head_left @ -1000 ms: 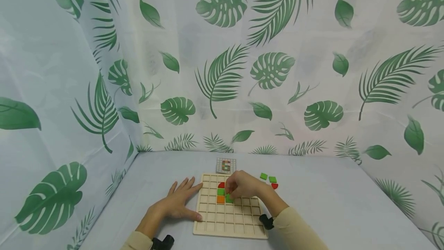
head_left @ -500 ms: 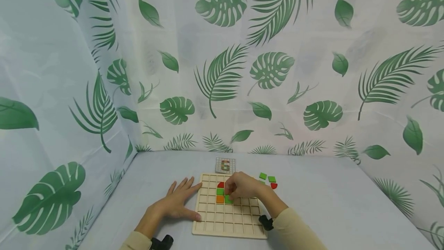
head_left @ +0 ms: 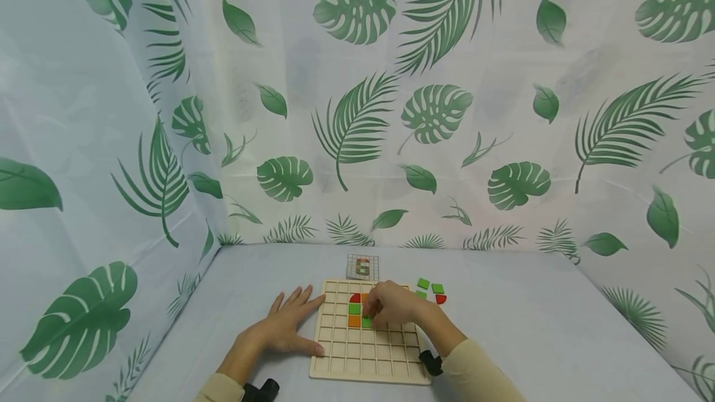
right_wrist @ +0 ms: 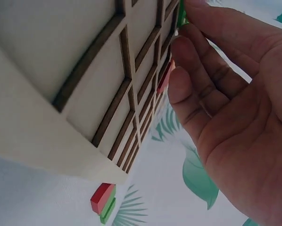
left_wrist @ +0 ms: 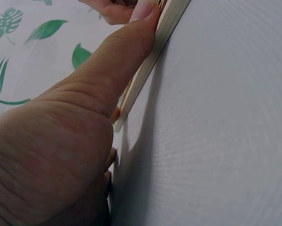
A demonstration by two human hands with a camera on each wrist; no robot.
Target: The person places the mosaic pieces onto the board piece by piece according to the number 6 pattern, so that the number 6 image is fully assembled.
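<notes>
A wooden grid board (head_left: pixel 368 361) lies on the table, with several coloured tiles set in its squares. My left hand (head_left: pixel 287 327) rests at the board's left side with fingers spread; its thumb (left_wrist: pixel 127 44) lies on the board's edge. Over the middle of the board my right hand (head_left: pixel 393 304) pinches a green square tile (head_left: pixel 367 322) with thumb and curled fingers. In the right wrist view, green (right_wrist: pixel 181 15) shows right at the fingertips. Left of that hand sit a red rounded tile (head_left: pixel 355 298), another green tile (head_left: pixel 354 308) and an orange tile (head_left: pixel 354 321). The hand hides part of the grid.
A small pattern card (head_left: pixel 363 267) lies behind the board. Loose green tiles (head_left: pixel 438 288) and a red rounded tile (head_left: pixel 441 299) lie on the table (head_left: pixel 536 315) right of the board. A leaf-print cloth (head_left: pixel 447 160) hangs behind.
My right hand has shifted slightly toward me, baring some orange beside the red tile on the board. The left hand stays in place.
</notes>
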